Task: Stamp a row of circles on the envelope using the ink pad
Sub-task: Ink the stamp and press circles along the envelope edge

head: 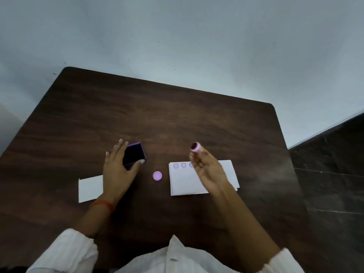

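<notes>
A white envelope point(185, 182) lies on the dark wooden table point(177, 115), right of centre. Three faint purple circles point(183, 165) run along its top left edge; the third is partly hidden by my fingers. My right hand point(208, 170) hovers above the envelope, pinching a small pink round stamp point(195, 147) with its dark inked face turned up and away. My left hand point(118, 166) grips the open purple ink pad point(135, 153), thumb at its near right corner, fingers on its left side.
A round pink cap point(157, 175) lies on the table between the ink pad and the envelope. A second white paper point(89, 189) sits under my left wrist. The table's far edge meets a pale wall; a dark floor drops off at right.
</notes>
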### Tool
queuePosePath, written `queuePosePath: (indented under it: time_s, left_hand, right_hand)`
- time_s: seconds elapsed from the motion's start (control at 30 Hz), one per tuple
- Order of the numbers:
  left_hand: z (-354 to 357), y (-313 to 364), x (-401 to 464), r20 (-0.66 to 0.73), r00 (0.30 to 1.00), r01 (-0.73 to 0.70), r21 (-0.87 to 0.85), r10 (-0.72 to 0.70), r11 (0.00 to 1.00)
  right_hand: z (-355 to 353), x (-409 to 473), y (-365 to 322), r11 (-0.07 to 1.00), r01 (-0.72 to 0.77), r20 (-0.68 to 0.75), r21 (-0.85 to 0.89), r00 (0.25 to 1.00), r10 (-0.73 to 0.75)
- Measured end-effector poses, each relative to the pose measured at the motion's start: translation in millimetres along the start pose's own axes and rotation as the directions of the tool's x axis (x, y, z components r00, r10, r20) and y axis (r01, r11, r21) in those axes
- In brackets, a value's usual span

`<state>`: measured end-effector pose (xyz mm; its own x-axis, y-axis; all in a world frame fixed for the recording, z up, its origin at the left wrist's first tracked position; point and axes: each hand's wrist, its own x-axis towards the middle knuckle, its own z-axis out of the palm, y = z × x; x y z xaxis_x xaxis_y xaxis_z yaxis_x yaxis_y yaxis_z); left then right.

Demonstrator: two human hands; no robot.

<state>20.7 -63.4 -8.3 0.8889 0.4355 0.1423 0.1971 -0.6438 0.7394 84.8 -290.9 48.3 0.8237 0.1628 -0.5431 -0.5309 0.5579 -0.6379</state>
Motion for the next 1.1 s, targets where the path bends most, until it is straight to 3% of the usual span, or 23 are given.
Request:
queuePosePath:
  time_s: [0.1,0.27,0.53,0.77,1.1]
  left_hand:
    - [20,35,-10,0.103,0.985,-0.138,-0.012,0.139,0.990]
    - [61,74,-28,0.296,0.899,-0.343,0.022,0.322,0.939]
    - [101,80,-29,0.416,0.859,-0.384,0.137,0.298,0.913]
    - [112,74,-28,0.455,0.849,-0.389,0.196,0.268,0.900]
    - [114,71,-28,0.437,0.856,-0.392,0.199,0.277,0.898]
  right_hand:
    - [-44,-13,-17,0.991,0.044,-0.135,0.128,0.990,-0.027]
    - [-79,-14,-17,0.996,0.073,-0.278,0.044,0.959,-0.058]
    - [-83,4,-11,0.967,0.129,-0.289,-0.218,0.938,-0.190]
    - [-86,19,-5,0.845,0.098,-0.278,-0.526,0.919,-0.280]
    - [-84,28,-3,0.725,0.061,-0.280,-0.686,0.898,-0.340]
